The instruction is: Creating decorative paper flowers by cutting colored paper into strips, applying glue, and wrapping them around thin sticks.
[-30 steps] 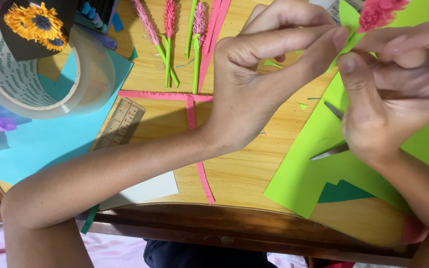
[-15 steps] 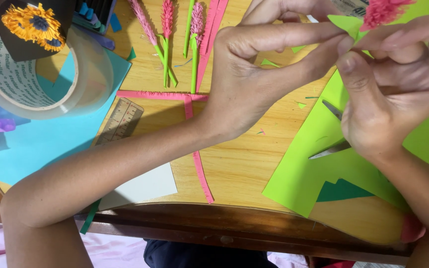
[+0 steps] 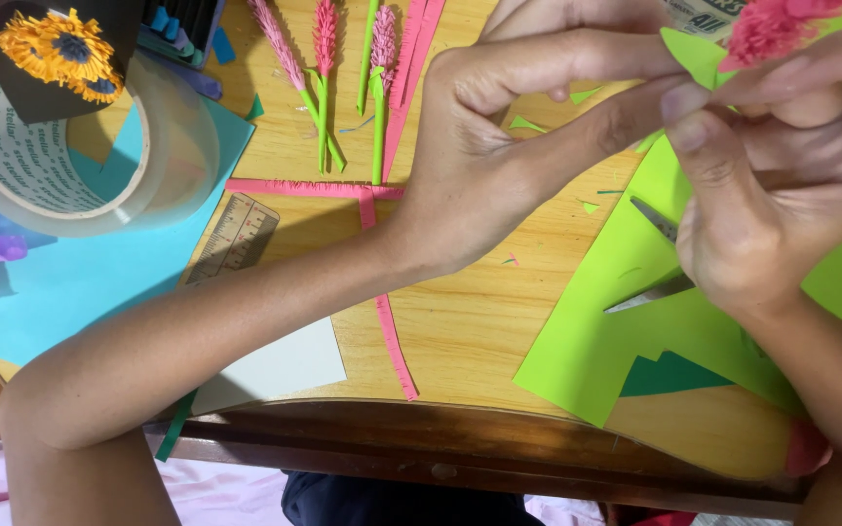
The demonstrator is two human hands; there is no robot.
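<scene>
Both hands up at top right over the counter (image 3: pixel 460 331). Left hand (image 3: pixel 499 166) pinches a small green paper leaf (image 3: pixel 691 54) between thumb and forefinger, fingers closed narrow. Right hand (image 3: pixel 782 185) grips a pink fringed paper flower (image 3: pixel 767 29), fingertips touching the leaf. Scissors (image 3: pixel 660 258) lie on the green paper sheet (image 3: pixel 596 341) just below the right hand. Finished pink flowers (image 3: pixel 324 68) lie at top centre; tape roll (image 3: pixel 60 136) sits far left on blue paper (image 3: pixel 80 282).
</scene>
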